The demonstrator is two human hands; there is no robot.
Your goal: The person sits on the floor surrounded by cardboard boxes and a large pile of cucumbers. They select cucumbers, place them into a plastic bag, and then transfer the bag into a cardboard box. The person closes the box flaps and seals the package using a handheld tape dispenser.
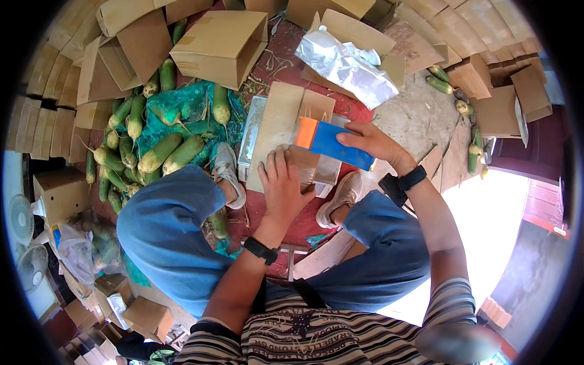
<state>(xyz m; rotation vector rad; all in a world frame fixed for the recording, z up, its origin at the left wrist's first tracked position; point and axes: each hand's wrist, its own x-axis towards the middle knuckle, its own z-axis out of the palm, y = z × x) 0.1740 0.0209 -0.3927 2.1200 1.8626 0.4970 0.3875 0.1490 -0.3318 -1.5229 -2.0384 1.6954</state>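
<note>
A cardboard box [278, 109] with its flaps folded over lies between my feet, on top of a silvery or clear container [252, 132] that is partly hidden. My left hand [285, 187] rests on the near part of the box, palm down with the fingers spread. In my right hand [365, 141] is a blue and orange tape dispenser [340, 141], lying across the right side of the box. A strip of clear tape seems to cover the flap near its orange end. How far the tape reaches under the dispenser is hidden.
Green radishes [159, 153] lie heaped at the left around a teal plastic bag [180, 98]. Open cardboard boxes [214, 41] stand beyond, one holding silver foil lining [342, 64]. Stacked cartons [461, 27] line the back. Two fans [20, 219] stand at the far left.
</note>
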